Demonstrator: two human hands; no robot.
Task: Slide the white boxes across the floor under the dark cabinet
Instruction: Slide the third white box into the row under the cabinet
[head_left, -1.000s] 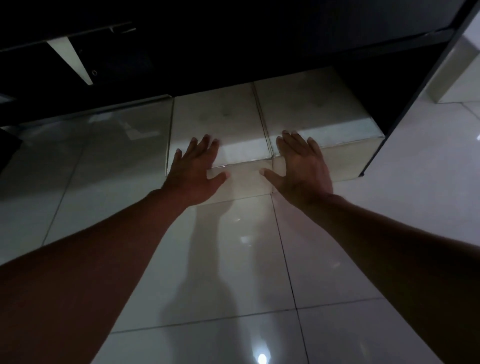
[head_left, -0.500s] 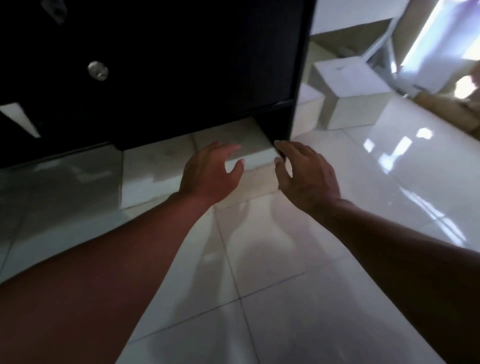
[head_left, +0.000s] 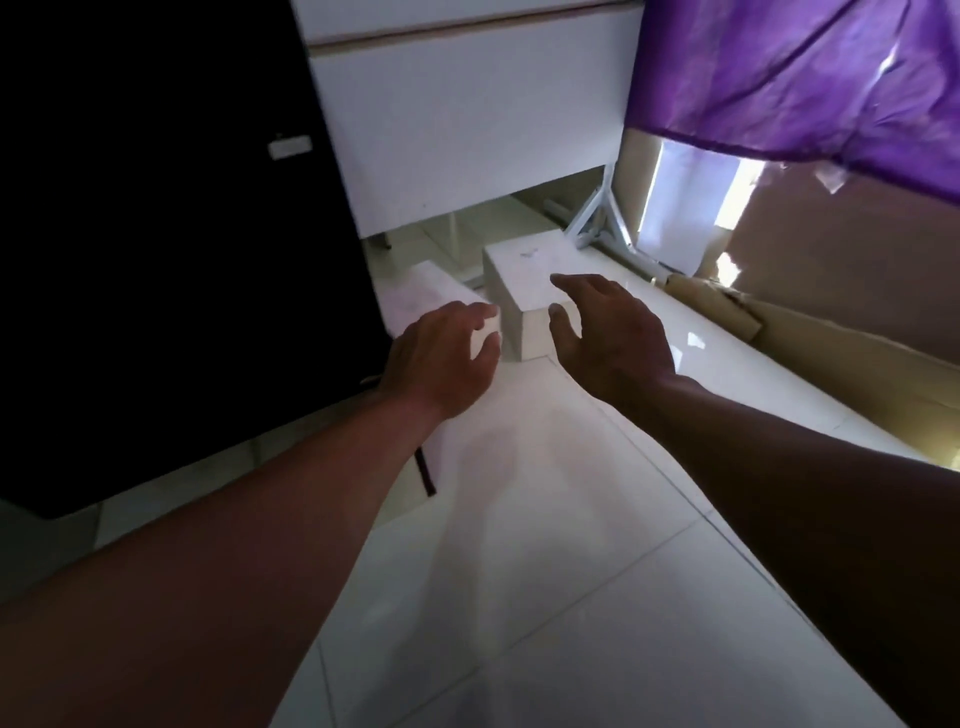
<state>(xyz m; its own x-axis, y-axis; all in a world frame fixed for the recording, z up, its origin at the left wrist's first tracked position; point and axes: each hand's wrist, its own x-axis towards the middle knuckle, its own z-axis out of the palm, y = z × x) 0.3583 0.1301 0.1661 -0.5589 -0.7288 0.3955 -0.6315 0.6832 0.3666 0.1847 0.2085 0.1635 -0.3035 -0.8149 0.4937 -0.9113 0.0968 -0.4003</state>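
Dark cabinet (head_left: 171, 249) occupies the left of the view; its base sits close to the floor (head_left: 519, 545), and the gap beneath cannot be judged from this angle.

Low white box (head_left: 421, 291) lies just beside the cabinet's right edge, partly hidden by the left hand (head_left: 441, 358). That hand's grip is open, fingers loosely curled, holding nothing. Whether the fingertips touch a box cannot be told.

Taller white box (head_left: 524, 291) stands on the floor between the two hands, near corner facing the camera.

Right hand (head_left: 608, 332) hovers at its right side, grip spread wide, empty, contact not confirmed.

Risks, as judged:
- The taller box may not clear the cabinet's underside; a forced push would jam or crush it.
- A push high on the taller box could tip it on the glossy tile.
- Uneven hand pressure would swing it into the low box or the cabinet's side.
- The white frame leg (head_left: 597, 218) stands close behind.
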